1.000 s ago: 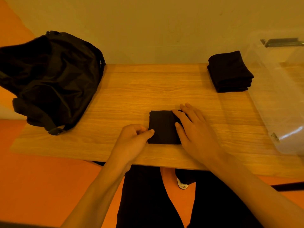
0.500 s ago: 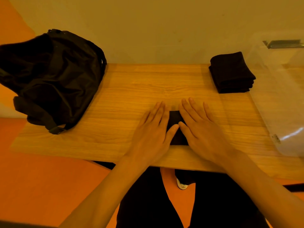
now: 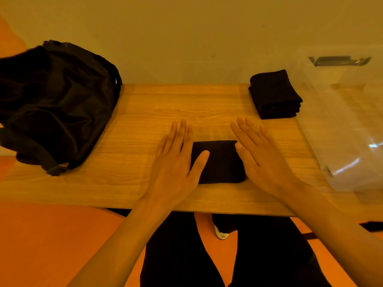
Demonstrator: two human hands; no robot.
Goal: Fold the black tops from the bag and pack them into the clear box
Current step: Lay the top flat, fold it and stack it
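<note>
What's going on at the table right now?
A person is folding black tops. The left hand and right hand lie flat, fingers straight, on either side of a folded black top near the front of the wooden table, the left thumb resting on it. A stack of folded tops sits beside the clear box, not yet packed. The black bag lies at the left.

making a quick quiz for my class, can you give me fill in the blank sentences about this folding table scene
1. The black bag sits at the ____ end of the wooden table.
2. The left hand and right hand lie flat, with one folded black top ____ them.
3. Of the bag and the clear box, the stack of folded tops sits nearer the ____.
Missing words: left; between; box.
</note>
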